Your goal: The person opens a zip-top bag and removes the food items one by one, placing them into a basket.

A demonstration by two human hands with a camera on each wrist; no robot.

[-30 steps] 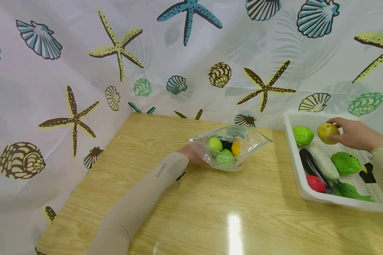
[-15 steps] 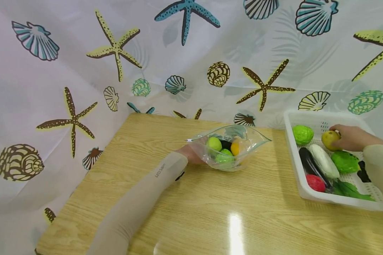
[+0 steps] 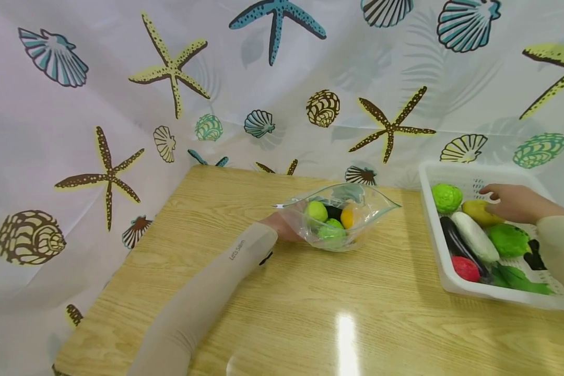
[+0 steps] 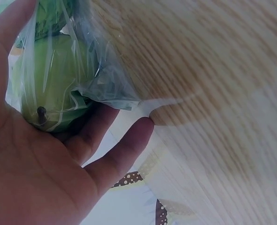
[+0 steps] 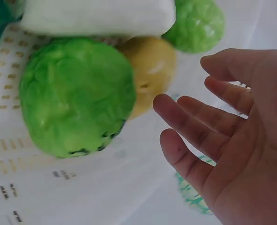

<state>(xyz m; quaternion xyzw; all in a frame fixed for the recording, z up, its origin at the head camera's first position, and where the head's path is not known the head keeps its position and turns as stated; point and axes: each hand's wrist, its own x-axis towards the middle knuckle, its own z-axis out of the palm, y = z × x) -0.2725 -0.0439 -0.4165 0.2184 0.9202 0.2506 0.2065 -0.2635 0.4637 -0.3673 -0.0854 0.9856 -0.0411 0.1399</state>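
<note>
A clear plastic bag [image 3: 335, 246] stands on the table with its mouth spread, holding a light green fruit [image 3: 317, 211], a green piece [image 3: 331, 230], an orange one [image 3: 347, 216] and something dark. My left hand [image 3: 282, 226] holds the bag's left side; in the left wrist view the hand [image 4: 40, 173] curves round the bag, under a green fruit [image 4: 54, 77]. Over the white basket [image 3: 444, 263], my right hand [image 3: 517, 202] has loosely bent fingers and holds nothing. A yellow fruit [image 3: 479, 212] lies beside its fingertips, seen apart from the hand [image 5: 232, 126] in the right wrist view.
The basket also holds green pieces [image 3: 447, 198] [image 3: 509, 240], a white one [image 3: 474, 237], an eggplant [image 3: 457, 240], a red piece [image 3: 466, 268], leaves [image 3: 517, 279] and a black item [image 3: 535, 257]. Behind the wooden table [image 3: 282, 313] hangs a patterned curtain [image 3: 291, 141].
My right hand has lowered the yellow fruit into the basket and let go of it. The left hand and the bag have stayed in place.
</note>
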